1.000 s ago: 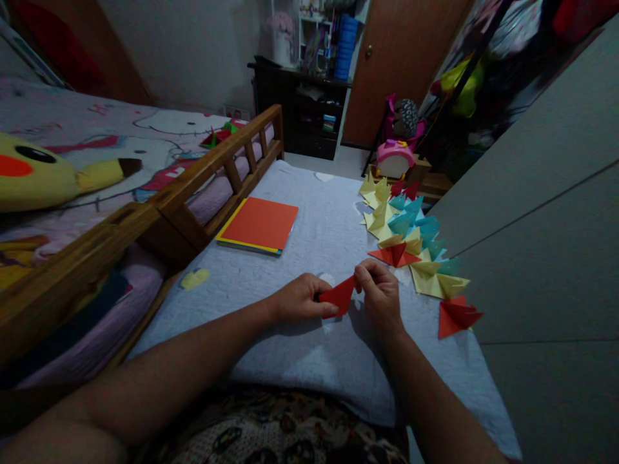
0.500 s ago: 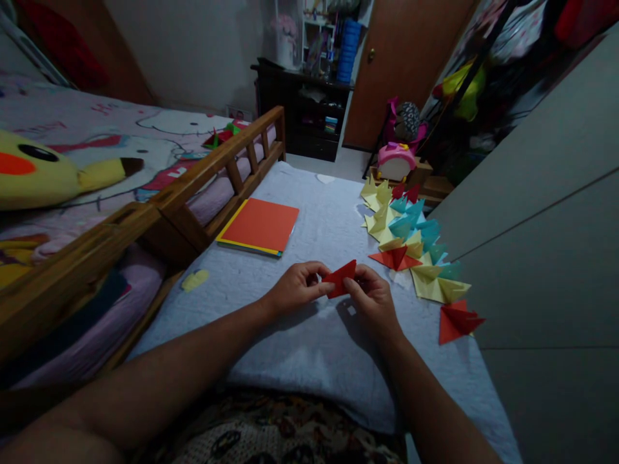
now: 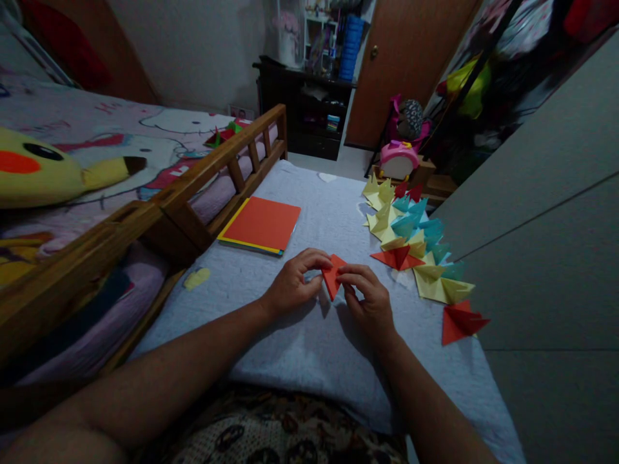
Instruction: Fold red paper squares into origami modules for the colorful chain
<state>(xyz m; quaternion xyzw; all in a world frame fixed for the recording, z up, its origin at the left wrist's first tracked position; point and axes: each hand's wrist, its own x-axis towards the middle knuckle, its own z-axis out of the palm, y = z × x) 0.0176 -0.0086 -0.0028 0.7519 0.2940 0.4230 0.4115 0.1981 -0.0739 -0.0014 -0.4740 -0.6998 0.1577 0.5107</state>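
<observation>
Between my two hands is a small folded piece of red origami paper [image 3: 331, 277], tilted with one corner pointing down toward me. My left hand [image 3: 296, 278] pinches its left edge with the fingers curled over the top. At its right side, the fingertips of my right hand [image 3: 368, 298] press on the paper, with the thumb partly tucked below. To the left lies a stack of square coloured paper [image 3: 264, 222], orange on top with a yellow edge showing. Folded paper figures [image 3: 394, 222] in yellow, blue and red stand in rows on the right.
A pale blue sheet [image 3: 271, 348] covers the surface under my hands. Along the left runs a wooden bed rail [image 3: 193, 174], with a yellow plush toy [image 3: 43, 171] beyond it. A grey cabinet panel [image 3: 546, 258] borders the right side.
The red paper has been turned so that a corner now points down. My right fingers have moved onto its face, and my left fingers have shifted to its upper left edge.
</observation>
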